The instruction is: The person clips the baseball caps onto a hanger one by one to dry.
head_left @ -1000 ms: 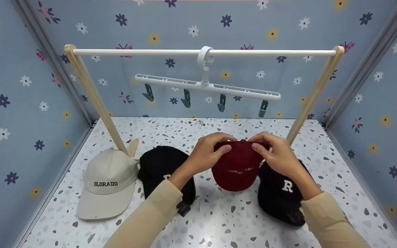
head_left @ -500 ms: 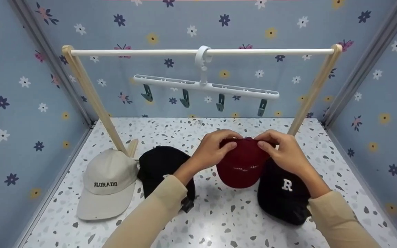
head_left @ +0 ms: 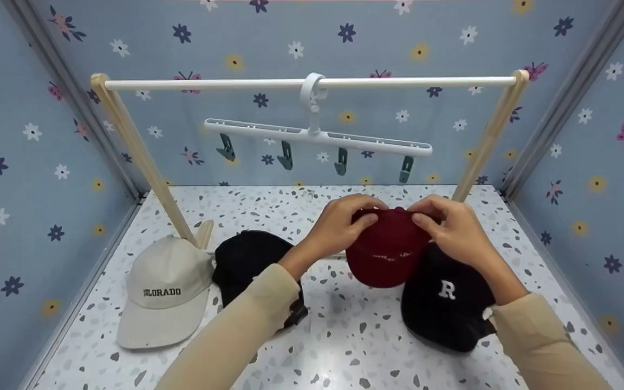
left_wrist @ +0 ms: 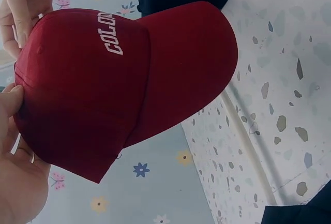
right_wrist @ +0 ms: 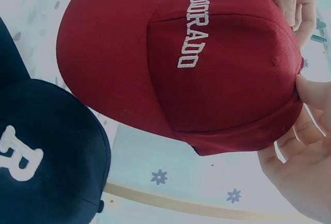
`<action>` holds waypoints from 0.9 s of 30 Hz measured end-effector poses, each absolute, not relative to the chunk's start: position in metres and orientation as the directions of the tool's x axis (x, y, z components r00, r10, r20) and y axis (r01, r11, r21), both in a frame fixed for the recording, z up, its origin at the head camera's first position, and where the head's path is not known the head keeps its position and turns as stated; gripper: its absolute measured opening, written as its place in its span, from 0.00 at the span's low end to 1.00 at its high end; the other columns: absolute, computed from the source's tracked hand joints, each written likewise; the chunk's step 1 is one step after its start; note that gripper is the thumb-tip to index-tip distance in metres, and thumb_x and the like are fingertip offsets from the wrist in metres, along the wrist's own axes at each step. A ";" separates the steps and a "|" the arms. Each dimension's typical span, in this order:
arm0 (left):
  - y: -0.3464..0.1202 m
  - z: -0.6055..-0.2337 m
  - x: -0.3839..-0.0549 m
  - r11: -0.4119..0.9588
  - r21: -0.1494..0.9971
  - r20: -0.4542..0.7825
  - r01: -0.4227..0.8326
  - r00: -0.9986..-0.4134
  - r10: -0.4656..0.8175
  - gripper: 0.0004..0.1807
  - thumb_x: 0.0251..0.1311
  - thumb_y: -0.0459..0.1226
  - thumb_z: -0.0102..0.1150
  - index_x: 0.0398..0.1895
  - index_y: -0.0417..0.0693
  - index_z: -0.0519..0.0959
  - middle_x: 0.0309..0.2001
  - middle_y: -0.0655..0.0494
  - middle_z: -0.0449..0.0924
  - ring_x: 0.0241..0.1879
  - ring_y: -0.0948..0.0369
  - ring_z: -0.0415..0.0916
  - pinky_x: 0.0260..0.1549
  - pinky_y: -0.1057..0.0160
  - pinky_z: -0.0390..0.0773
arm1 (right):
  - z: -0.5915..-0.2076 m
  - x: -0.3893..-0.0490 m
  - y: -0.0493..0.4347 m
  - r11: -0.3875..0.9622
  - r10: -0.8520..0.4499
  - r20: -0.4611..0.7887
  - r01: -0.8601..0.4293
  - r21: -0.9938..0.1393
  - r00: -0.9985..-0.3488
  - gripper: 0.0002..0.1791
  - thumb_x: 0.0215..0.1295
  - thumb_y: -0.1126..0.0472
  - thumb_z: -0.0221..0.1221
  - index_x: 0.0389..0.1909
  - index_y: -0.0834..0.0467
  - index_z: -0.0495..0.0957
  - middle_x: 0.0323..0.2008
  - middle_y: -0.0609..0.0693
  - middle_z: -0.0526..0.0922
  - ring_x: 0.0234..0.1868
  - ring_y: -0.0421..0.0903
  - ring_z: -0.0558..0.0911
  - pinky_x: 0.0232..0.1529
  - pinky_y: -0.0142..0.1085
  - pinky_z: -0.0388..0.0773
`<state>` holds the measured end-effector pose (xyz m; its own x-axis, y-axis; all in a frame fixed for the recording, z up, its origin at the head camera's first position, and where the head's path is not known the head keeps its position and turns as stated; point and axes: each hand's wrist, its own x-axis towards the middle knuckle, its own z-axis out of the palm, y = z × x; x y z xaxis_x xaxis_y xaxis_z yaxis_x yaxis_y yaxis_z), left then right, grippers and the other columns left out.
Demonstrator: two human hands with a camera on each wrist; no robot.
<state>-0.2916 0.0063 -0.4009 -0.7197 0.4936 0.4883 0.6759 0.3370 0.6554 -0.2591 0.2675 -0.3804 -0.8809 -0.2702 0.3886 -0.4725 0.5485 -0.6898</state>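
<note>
A dark red baseball cap (head_left: 385, 254) with white COLORADO lettering hangs between my two hands, its brim pointing down toward the table. My left hand (head_left: 344, 225) pinches the top of the crown on the left, thumb on the front and fingers behind. On the other side of the crown button, my right hand (head_left: 453, 230) pinches it the same way. In the right wrist view the whole red cap (right_wrist: 222, 69) shows, with a thumb pressing near its top. A black cap with a white R (head_left: 447, 298) lies just below and right of it, partly overlapped in the head view.
A beige COLORADO cap (head_left: 166, 292) and another black cap (head_left: 252, 265) lie at the left, the latter partly behind my left forearm. Above, a white hanger (head_left: 317, 135) with several dark green clips hangs from the white rod (head_left: 209, 84) of a wooden stand (head_left: 491, 135).
Both hands have carried the red cap up and to the right, away from the viewer. The view has shifted slightly; the other caps and the hanger stay put.
</note>
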 end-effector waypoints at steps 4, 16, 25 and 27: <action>0.009 -0.399 -0.294 0.341 0.644 0.497 0.685 -0.713 0.494 0.12 0.76 0.36 0.62 0.57 0.52 0.87 0.54 0.60 0.87 0.57 0.65 0.82 0.58 0.65 0.78 | -0.376 -0.258 0.269 0.559 -0.257 0.377 -0.455 -0.694 -0.890 0.06 0.75 0.65 0.65 0.47 0.57 0.88 0.40 0.50 0.91 0.36 0.42 0.89 0.31 0.34 0.86; 0.020 -0.391 -0.299 0.344 0.596 0.547 0.726 -0.680 0.488 0.11 0.76 0.36 0.62 0.57 0.52 0.87 0.54 0.60 0.88 0.57 0.65 0.81 0.59 0.67 0.77 | -0.368 -0.259 0.271 0.628 -0.189 0.435 -0.449 -0.636 -0.880 0.04 0.73 0.67 0.66 0.43 0.59 0.88 0.36 0.51 0.90 0.33 0.40 0.85 0.36 0.24 0.78; 0.022 -0.387 -0.302 0.334 0.583 0.576 0.741 -0.667 0.473 0.11 0.76 0.36 0.62 0.56 0.53 0.87 0.51 0.61 0.87 0.53 0.66 0.81 0.55 0.68 0.78 | -0.364 -0.260 0.271 0.627 -0.160 0.472 -0.458 -0.630 -0.867 0.03 0.73 0.68 0.66 0.42 0.59 0.88 0.35 0.52 0.90 0.32 0.38 0.83 0.33 0.23 0.76; 0.022 -0.386 -0.303 0.330 0.582 0.580 0.743 -0.664 0.472 0.11 0.76 0.36 0.62 0.56 0.52 0.87 0.51 0.60 0.87 0.52 0.67 0.81 0.53 0.69 0.78 | -0.363 -0.261 0.271 0.629 -0.156 0.474 -0.457 -0.629 -0.867 0.03 0.73 0.68 0.66 0.42 0.59 0.88 0.35 0.51 0.90 0.31 0.38 0.83 0.33 0.23 0.76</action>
<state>-0.3034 0.0221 -0.3860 -0.6639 0.4721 0.5800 0.7432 0.3304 0.5818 -0.2606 0.2712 -0.3631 -0.8666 -0.1562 0.4738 -0.4572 0.6288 -0.6289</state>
